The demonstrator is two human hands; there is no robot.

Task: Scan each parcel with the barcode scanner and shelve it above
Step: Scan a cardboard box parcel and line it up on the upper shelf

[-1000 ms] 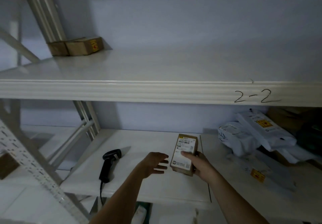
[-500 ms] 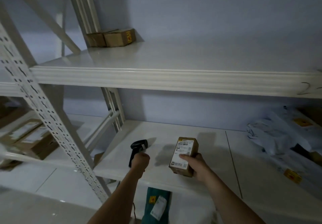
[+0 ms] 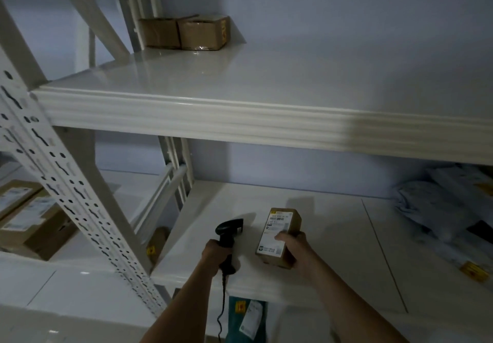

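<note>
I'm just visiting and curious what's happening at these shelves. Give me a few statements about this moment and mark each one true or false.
1. The left hand holds the black handheld barcode scanner. True.
2. The right hand holds a white plastic mailer bag. False: it holds a small brown cardboard parcel with a white label.
3. The white upper shelf has two brown cardboard boxes at its back left. True.
4. The scanner lies flat on the white lower shelf. False: it is raised in the left hand's grip, its head beside the parcel.
5. The parcel's label faces away from the camera. False: the label faces the camera.
</note>
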